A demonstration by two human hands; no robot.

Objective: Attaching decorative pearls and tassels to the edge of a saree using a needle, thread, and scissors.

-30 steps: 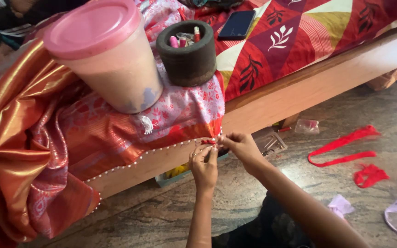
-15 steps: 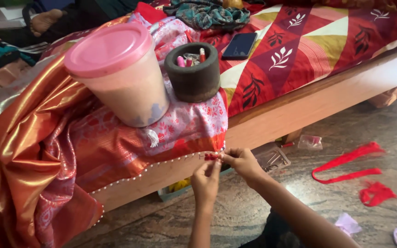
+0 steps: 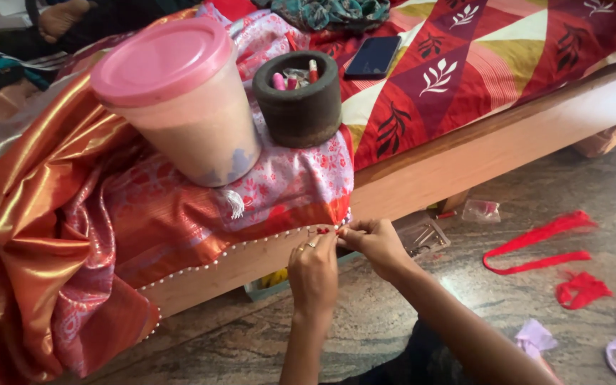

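An orange and pink silk cloth (image 3: pixel 180 221) hangs over the wooden bed edge (image 3: pixel 493 142), its hem lined with small white beads. My left hand (image 3: pixel 313 265) and my right hand (image 3: pixel 373 241) meet at the hem's right corner. Both pinch the beaded edge, where a small red tassel (image 3: pixel 326 230) shows between the fingertips. A ring sits on a finger of my left hand.
On the cloth stand a pink-lidded plastic tub (image 3: pixel 180 100) and a dark round holder (image 3: pixel 298 96) with thread spools. A dark phone (image 3: pixel 373 57) lies on the red patterned bedspread. Red fabric strips (image 3: pixel 536 246) and pale scraps (image 3: pixel 536 335) lie on the stone floor. Another person's foot (image 3: pixel 62 18) shows at top left.
The view has shifted a little; both hands stay pinched at the hem's corner with small finger movements.
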